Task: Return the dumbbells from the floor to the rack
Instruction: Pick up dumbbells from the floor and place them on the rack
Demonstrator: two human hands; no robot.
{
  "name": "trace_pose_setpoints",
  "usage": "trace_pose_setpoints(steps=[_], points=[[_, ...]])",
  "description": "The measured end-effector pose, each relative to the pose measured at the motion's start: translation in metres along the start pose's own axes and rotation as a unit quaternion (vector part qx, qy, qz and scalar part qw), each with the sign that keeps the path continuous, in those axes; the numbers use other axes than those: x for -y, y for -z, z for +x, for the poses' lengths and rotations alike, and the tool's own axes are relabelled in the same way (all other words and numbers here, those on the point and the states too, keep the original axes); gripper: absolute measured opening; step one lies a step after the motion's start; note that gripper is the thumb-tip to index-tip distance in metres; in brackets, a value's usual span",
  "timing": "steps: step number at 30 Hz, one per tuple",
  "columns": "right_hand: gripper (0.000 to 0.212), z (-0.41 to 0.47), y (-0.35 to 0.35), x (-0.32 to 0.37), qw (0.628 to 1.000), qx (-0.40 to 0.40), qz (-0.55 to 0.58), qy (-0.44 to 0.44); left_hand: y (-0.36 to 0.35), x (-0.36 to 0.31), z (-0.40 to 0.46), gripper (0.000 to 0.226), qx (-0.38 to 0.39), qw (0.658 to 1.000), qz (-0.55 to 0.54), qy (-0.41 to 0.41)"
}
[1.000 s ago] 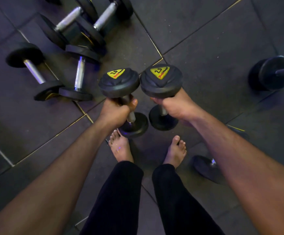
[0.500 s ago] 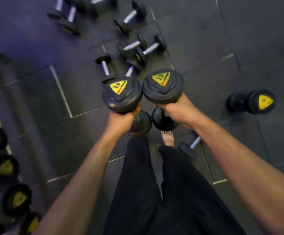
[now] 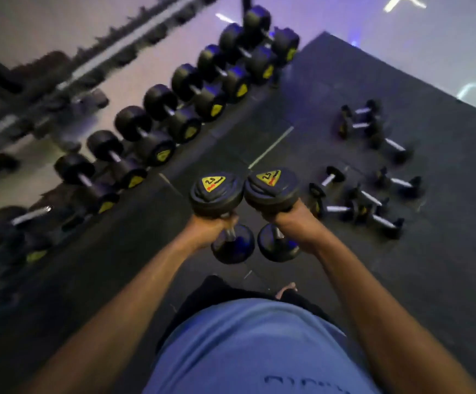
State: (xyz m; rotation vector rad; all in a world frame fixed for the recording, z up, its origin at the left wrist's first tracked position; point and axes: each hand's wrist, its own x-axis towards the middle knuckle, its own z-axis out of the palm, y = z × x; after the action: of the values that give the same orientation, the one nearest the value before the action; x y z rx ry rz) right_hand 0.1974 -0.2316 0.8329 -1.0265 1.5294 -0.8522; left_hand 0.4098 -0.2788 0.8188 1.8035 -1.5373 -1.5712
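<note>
Progress: early | left hand (image 3: pixel 210 230) and right hand (image 3: pixel 289 216), fingers curled round one dumbbell (image 3: pixel 220 214) each, above floor (image 3: pixel 302 280) | rack (image 3: pixel 157 129) ahead-left | many dumbbells left on floor

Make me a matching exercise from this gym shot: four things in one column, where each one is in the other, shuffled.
Things:
1. left dumbbell
2. right dumbbell
3. small dumbbells
4. large dumbbells

Places:
A. scattered on the floor, to the right
B. lined up on the rack, to the left
C. gripped upright in the right hand
D. gripped upright in the left hand

Pairs: 1-D, 2-C, 3-A, 4-B
</note>
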Motion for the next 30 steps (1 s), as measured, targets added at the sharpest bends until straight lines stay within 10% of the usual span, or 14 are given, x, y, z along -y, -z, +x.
trace_pose_setpoints(steps=[9, 30], points=[[0.035, 0.019, -0.236, 0.116, 0.959, 0.238, -0.113, 0.106, 0.206, 0.101, -0.111, 0.024, -0.212, 0.95, -0.228, 0.012], [0.019, 0.168, -0.729, 0.298, 0.881, 0.389, -0.129, 0.237, 0.687, 0.269, -0.094, 0.009, -0.39, 0.907, -0.156, -0.006]])
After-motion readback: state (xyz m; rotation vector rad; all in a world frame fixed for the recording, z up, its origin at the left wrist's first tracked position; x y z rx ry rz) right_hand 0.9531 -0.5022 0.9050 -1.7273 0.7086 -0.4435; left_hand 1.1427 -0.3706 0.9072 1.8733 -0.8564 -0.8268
